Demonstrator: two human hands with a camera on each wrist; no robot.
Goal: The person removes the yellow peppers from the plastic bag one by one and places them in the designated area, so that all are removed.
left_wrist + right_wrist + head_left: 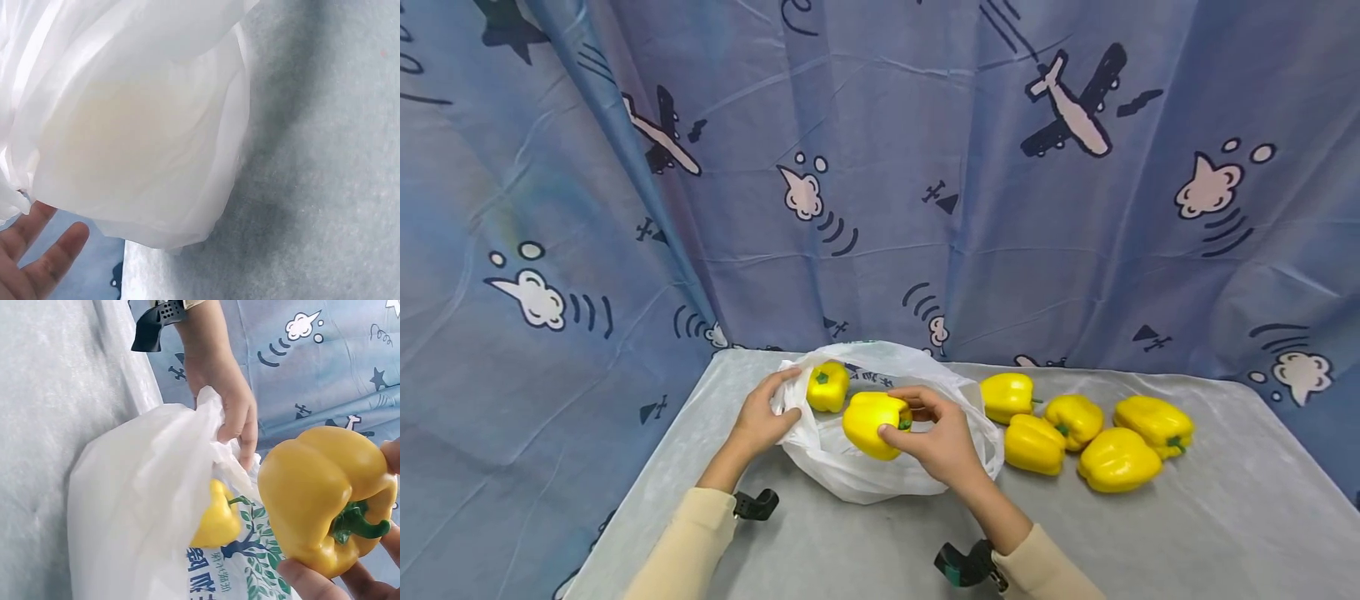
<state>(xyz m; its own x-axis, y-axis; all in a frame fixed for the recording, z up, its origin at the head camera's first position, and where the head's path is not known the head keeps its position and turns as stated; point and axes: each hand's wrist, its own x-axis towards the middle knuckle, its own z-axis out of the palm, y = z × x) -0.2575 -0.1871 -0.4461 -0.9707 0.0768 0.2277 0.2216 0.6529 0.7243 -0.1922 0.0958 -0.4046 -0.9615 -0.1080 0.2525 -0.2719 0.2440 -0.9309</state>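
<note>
My right hand grips a yellow bell pepper over the mouth of a white plastic bag. In the right wrist view, the stem of this held pepper faces the fingers. My left hand pinches the bag's left rim; the right wrist view shows its thumb and fingers with bag film between them. A second yellow bell pepper is inside the bag near that hand. Only fingers of the left hand show in the left wrist view, beside the bag wall.
Several more yellow bell peppers lie in a group right of the bag, the closest almost against it. All stand on a table with a grey-white cover. A blue patterned curtain hangs behind and at the sides.
</note>
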